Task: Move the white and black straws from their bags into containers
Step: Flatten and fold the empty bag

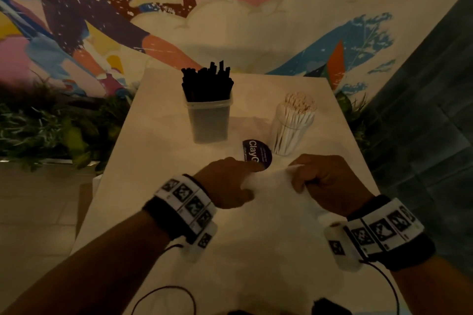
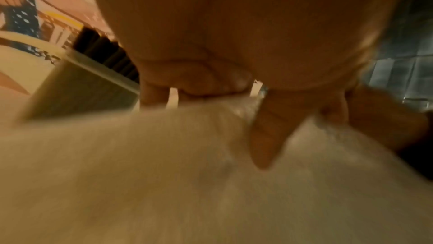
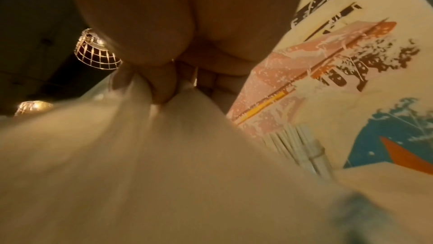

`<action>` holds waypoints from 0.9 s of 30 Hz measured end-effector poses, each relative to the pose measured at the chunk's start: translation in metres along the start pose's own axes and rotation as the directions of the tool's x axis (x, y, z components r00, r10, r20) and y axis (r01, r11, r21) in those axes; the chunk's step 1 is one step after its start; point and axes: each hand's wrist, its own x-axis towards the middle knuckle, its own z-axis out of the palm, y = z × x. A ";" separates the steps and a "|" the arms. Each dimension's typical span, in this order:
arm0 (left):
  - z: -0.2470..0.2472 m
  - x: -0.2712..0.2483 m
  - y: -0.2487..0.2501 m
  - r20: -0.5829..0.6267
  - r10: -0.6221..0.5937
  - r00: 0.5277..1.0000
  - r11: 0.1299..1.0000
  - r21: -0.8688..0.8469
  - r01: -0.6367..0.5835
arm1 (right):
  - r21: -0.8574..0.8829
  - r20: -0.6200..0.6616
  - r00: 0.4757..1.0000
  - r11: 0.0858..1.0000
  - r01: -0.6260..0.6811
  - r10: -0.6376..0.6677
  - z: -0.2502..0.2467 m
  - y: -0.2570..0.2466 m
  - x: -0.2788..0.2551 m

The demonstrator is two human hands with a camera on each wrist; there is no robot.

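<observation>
Black straws point(image 1: 206, 82) stand upright in a square translucent container point(image 1: 208, 120) at the table's far middle. White straws point(image 1: 294, 120) fill a clear round container point(image 1: 286, 138) to its right. Between my two hands lies a thin clear plastic bag point(image 1: 273, 186) on the table, near me. My left hand point(image 1: 230, 181) pinches its left edge, and my right hand point(image 1: 320, 181) grips its right edge. In the left wrist view the bag point(image 2: 187, 155) stretches below my curled fingers point(image 2: 267, 137). The right wrist view shows the bag point(image 3: 140, 155) gathered under my thumb, with the white straws point(image 3: 293, 142) beyond.
A round purple sticker point(image 1: 256, 152) lies on the white table point(image 1: 153, 161) just past my left hand. Green plants point(image 1: 51, 125) line the table's left side, and a painted wall point(image 1: 230, 7) stands behind. Dark tiles point(image 1: 435, 110) run along the right.
</observation>
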 end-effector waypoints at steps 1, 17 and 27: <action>0.003 0.003 0.000 -0.027 -0.005 1.000 1.000 0.020 0.006 | -0.110 -0.019 1.000 0.994 0.015 -0.017 -0.003 0.000 0.000; -0.026 -0.035 0.003 0.062 -0.200 0.978 0.073 -0.994 0.078 | 0.358 -0.042 0.700 0.665 -0.656 0.713 0.046 -0.030 0.012; -0.022 -0.048 -0.026 0.085 -0.153 0.985 0.104 -0.989 0.102 | 0.832 0.222 0.741 0.273 -0.483 0.634 0.047 -0.040 0.018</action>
